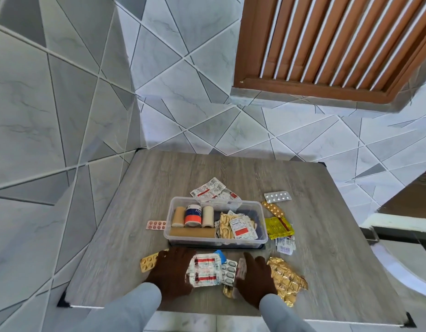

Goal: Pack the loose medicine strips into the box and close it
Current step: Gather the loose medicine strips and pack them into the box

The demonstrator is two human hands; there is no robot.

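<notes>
A clear plastic box (261, 213) stands open in the middle of the wooden table (140, 188); it holds bandage rolls and several medicine strips (238, 227). My left hand (170, 271) and right hand (254, 275) press from both sides on a heap of loose strips (206, 269) at the table's front edge. A gold strip (147, 261) pokes out left of my left hand. A crumpled gold foil strip (285, 279) lies right of my right hand. No lid is visible.
More strips lie around the box: a pink one (156, 224) to its left, white ones (212, 189) behind it, a silver one (277, 196), an orange one (273, 209), a yellow sachet (278, 227) and small packets (285, 245) to its right. Tiled walls surround the table.
</notes>
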